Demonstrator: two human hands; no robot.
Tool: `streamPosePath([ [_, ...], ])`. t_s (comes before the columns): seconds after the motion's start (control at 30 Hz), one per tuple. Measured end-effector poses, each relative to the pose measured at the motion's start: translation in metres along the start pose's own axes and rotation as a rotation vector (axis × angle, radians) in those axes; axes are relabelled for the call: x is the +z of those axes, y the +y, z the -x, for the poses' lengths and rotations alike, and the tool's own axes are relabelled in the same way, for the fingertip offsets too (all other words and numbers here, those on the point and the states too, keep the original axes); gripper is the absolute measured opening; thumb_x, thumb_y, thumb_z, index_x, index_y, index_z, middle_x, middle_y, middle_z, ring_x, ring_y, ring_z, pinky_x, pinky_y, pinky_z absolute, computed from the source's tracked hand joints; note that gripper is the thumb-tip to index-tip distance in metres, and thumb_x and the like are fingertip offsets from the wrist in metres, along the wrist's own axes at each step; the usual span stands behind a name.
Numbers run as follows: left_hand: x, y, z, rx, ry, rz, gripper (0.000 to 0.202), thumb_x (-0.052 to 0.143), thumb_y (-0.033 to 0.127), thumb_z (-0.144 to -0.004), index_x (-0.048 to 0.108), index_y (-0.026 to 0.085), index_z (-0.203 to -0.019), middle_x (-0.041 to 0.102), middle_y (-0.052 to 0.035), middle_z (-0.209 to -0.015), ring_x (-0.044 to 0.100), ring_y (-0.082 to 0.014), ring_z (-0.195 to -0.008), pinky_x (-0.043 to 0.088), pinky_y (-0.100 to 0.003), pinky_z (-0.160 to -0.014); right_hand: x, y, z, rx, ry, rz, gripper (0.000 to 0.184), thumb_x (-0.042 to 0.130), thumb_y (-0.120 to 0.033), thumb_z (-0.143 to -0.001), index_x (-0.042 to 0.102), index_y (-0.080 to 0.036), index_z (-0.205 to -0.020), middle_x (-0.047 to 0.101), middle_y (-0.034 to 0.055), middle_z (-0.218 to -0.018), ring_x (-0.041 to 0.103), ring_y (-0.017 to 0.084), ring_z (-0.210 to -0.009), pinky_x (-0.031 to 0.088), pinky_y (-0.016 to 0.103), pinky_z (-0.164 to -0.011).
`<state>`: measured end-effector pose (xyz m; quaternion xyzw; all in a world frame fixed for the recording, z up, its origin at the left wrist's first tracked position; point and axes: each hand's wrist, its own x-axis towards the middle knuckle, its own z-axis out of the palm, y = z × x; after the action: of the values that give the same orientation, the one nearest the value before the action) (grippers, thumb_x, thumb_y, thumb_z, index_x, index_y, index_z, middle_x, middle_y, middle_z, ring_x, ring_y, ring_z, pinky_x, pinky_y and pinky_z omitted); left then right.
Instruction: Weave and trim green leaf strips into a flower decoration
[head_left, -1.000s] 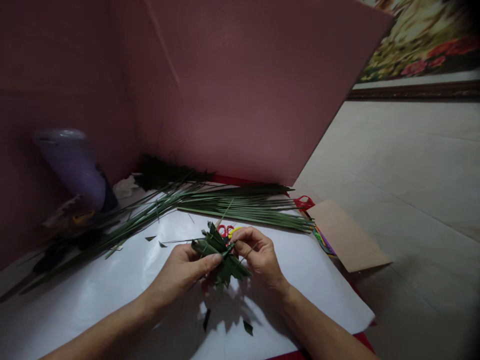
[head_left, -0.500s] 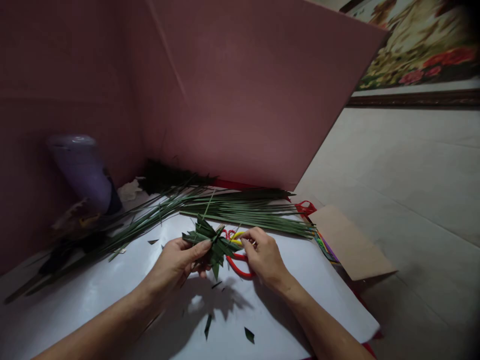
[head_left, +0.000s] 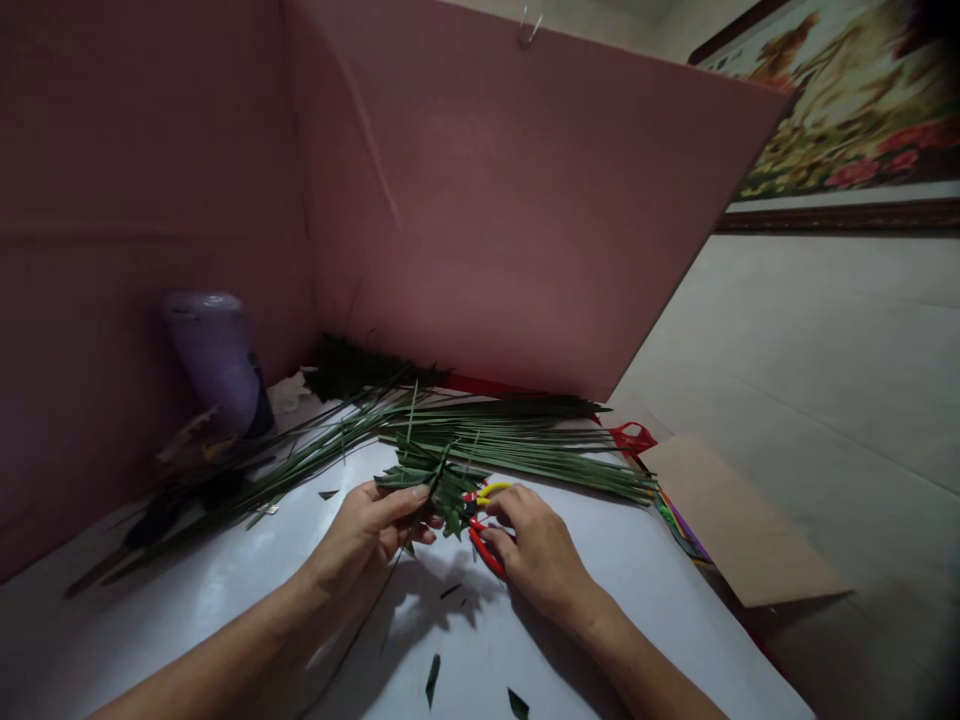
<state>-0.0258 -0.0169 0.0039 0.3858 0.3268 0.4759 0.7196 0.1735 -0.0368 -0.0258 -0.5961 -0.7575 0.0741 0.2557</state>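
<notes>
- Foliage, head view: a leaf bundle [head_left: 450, 488] is raised over the white-covered table [head_left: 660, 590], between the two hands and in front of the long green strips [head_left: 517, 445].
- Left hand [head_left: 386, 520]: thumb and fingers pinch the bundle at its left side.
- Right hand [head_left: 544, 555]: fingers curled round the spread handles of a red-and-yellow tool [head_left: 474, 512], its head beside the bundle's right-hand leaves (contact cannot be confirmed; leaves crowd the tip).
- Risk, judged: a wrong leaf or fold could be nicked, the cause being the obscured tool tip.
- Risk, judged: left fingertips could be caught, since they sit near the tool head below the leaves.
- Risk, judged: folds could spring loose should the left pinch slacken.
- Orientation, bundle: pointed leaves fan left and down to the right; one thin spike stands nearly upright above. The spread is widest across the view, with no single clear long axis.
- Orientation, tool: head toward the left, handles splayed rightward.
</notes>
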Motion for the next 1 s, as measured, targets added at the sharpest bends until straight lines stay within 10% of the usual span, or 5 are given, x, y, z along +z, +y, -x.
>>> streamPosePath([
  [0.57, -0.002, 0.001, -0.002, -0.075, 0.114, 0.109, 0.013, 0.064, 0.024, -0.075, 0.065, 0.011, -0.074, 0.066, -0.0065, -0.070, 0.063, -0.0155, -0.066, 0.051, -0.022, -0.058, 0.001, 0.002, 0.000, -0.037, -0.029, 0.097, 0.015, 0.058, -0.022, -0.077, 0.052, -0.018, -0.090, 0.058, 0.0077, -0.090, 0.052, 0.023, -0.084, 0.040, 0.034, -0.074],
  [1.0, -0.009, 0.002, -0.009, 0.042, 0.166, 0.092, 0.020, 0.071, 0.027, -0.069, 0.063, 0.010, -0.069, 0.063, -0.0041, -0.064, 0.058, -0.0108, -0.057, 0.046, -0.020, -0.055, -0.011, 0.010, -0.015, 0.394, 0.161, -0.703, 0.035, 0.069, -0.038, -0.064, 0.057, -0.016, -0.087, 0.054, -0.0012, -0.062, 0.049, 0.014, -0.055, 0.037, 0.025, -0.051],
])
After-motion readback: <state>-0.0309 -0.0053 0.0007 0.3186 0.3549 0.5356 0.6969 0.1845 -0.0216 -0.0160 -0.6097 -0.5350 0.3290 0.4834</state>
